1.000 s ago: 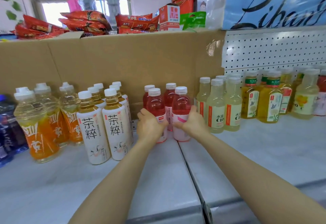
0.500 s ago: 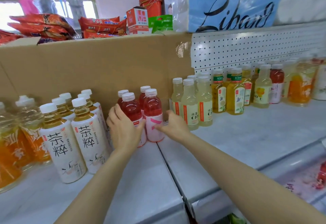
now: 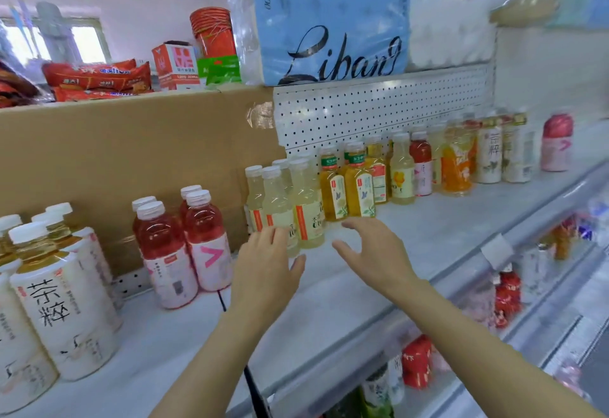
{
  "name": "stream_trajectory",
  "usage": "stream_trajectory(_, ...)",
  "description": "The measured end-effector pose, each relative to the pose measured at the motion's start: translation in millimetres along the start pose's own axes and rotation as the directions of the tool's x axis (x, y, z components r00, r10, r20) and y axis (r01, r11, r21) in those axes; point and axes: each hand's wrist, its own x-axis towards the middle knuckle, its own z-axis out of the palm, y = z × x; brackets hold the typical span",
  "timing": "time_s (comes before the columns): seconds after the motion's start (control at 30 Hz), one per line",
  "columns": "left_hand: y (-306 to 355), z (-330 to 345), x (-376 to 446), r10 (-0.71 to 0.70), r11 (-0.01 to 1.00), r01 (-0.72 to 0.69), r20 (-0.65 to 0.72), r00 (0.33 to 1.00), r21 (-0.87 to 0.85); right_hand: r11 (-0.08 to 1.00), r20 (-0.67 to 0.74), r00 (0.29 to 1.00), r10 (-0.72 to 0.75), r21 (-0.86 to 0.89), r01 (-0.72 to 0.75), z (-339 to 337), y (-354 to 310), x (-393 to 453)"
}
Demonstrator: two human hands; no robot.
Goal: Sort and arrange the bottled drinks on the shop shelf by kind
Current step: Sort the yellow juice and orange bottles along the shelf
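Several red drink bottles [image 3: 184,243] with pink labels stand grouped against the cardboard backing. To their right stand pale yellow bottles [image 3: 290,210] with orange-striped labels. My left hand [image 3: 267,269] hovers open just in front of the pale bottles, fingers spread. My right hand [image 3: 372,253] is open too, held over bare shelf to the right of them, holding nothing. White-labelled tea bottles [image 3: 62,299] fill the left. Golden bottles with green caps [image 3: 352,187] come after the pale ones. Farther right is a mixed row [image 3: 461,157] with one more red bottle [image 3: 421,164], and a lone red bottle [image 3: 557,144].
The white shelf [image 3: 428,229] runs right, with a metal front rail. A pegboard back panel [image 3: 379,108] and a cardboard sheet [image 3: 131,154] stand behind. A blue tissue pack [image 3: 316,22] and snack packets [image 3: 95,78] lie on top. A lower shelf holds more bottles [image 3: 415,365].
Both hands have let go of the red bottles and moved right, now open in front of the pale yellow bottles. The view has swung right, showing more of the shelf.
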Motion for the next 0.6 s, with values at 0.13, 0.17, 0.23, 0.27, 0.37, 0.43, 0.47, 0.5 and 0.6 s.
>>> stream_trajectory(0.13,30,24,15,-0.032,0.999,0.033,0.081,0.996,-0.005,0.996,0.05,0.999,0.014,-0.089,-0.01,-12,46,5)
stream_trajectory(0.17,40,31,22,-0.04,0.999,0.039,0.097,0.994,0.014,0.994,0.064,0.998,0.014,-0.106,-0.007,-16,61,8)
stream_trajectory(0.23,62,46,35,-0.067,0.997,0.061,0.128,0.99,0.051,0.991,0.093,0.996,0.008,-0.136,0.005,-27,90,15)
stream_trajectory(0.27,73,53,41,-0.076,0.996,0.068,0.142,0.987,0.063,0.989,0.105,0.994,0.005,-0.15,0.011,-32,104,19)
stream_trajectory(0.37,104,75,57,-0.093,0.992,0.076,0.172,0.981,0.103,0.984,0.132,0.991,-0.003,-0.177,0.026,-45,143,28)
stream_trajectory(0.43,122,89,66,-0.101,0.99,0.081,0.178,0.979,0.116,0.983,0.138,0.99,-0.007,-0.181,0.032,-52,169,32)
stream_trajectory(0.47,130,96,71,-0.109,0.989,0.089,0.182,0.977,0.114,0.983,0.142,0.99,-0.004,-0.182,0.03,-55,181,34)
stream_trajectory(0.5,138,103,76,-0.117,0.989,0.097,0.188,0.975,0.112,0.983,0.148,0.989,0.002,-0.184,0.025,-59,191,36)
stream_trajectory(0.6,158,123,95,-0.128,0.987,0.105,0.21,0.969,0.118,0.983,0.155,0.988,0.024,-0.184,0.005,-68,221,42)
